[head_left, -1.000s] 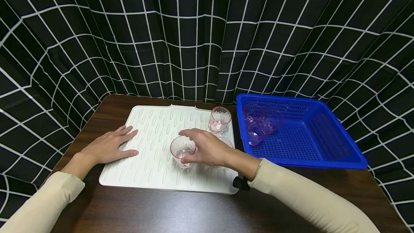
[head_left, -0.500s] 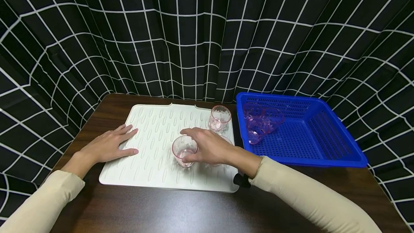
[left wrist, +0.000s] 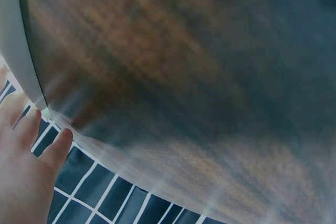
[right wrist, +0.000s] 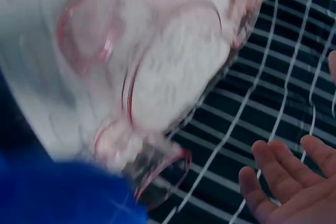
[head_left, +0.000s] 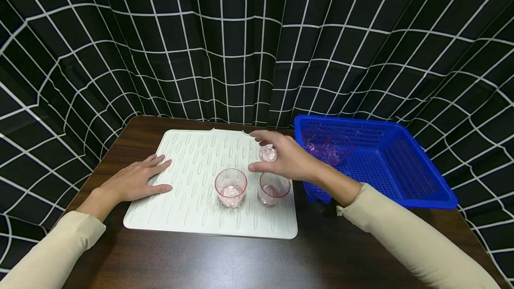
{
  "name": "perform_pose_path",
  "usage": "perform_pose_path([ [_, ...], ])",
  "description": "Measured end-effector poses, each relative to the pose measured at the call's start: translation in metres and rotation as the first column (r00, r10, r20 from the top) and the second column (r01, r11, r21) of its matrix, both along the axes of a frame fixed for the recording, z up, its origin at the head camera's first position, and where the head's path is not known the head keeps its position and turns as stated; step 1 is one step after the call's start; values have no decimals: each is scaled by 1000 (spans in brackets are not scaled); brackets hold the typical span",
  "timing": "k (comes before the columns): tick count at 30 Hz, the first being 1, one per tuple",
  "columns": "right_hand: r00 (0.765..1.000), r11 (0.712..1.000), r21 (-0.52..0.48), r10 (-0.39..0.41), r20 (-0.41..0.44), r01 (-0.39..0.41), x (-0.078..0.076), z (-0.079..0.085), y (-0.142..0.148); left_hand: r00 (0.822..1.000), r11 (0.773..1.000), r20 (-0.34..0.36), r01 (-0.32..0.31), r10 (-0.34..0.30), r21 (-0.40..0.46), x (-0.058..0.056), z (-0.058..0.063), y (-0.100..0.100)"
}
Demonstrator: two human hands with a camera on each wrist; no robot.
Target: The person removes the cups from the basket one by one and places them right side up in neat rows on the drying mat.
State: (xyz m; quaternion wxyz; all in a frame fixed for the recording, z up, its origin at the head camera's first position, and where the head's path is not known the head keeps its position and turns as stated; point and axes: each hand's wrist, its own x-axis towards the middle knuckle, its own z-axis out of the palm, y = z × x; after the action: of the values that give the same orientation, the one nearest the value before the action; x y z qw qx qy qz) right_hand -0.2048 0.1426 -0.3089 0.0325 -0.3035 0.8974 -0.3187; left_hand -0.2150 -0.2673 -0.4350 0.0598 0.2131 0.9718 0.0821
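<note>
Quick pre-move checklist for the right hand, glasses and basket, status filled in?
1. Right hand carrying nothing: ok, fingers spread, no glass gripped.
2. Left hand out of the glasses' way: ok, it rests at the left edge of the white mat.
3. Front-centre glass and front-right glass upright and apart: ok, gap visible between them.
4. Clear head view of the back-right glass: not ok, right hand partly covers it.
5. Count of glasses inside the blue basket: cannot tell, they overlap.
</note>
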Motion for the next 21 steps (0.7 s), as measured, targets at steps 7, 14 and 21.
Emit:
perform_pose_path([
  [7, 993, 991, -70, -115, -11, 113, -16, 18, 48, 1000, 1000, 3, 2, -2, 3, 0, -1, 0],
  [14, 954, 950, -85, -301, -2, 300, -33, 20, 101, 1000, 1000, -6, 15, -15, 10, 1, 0, 0],
  [21, 906, 906, -55, -416, 74, 420, -44, 12, 138, 1000, 1000, -9, 11, -11, 9, 2, 0, 0],
])
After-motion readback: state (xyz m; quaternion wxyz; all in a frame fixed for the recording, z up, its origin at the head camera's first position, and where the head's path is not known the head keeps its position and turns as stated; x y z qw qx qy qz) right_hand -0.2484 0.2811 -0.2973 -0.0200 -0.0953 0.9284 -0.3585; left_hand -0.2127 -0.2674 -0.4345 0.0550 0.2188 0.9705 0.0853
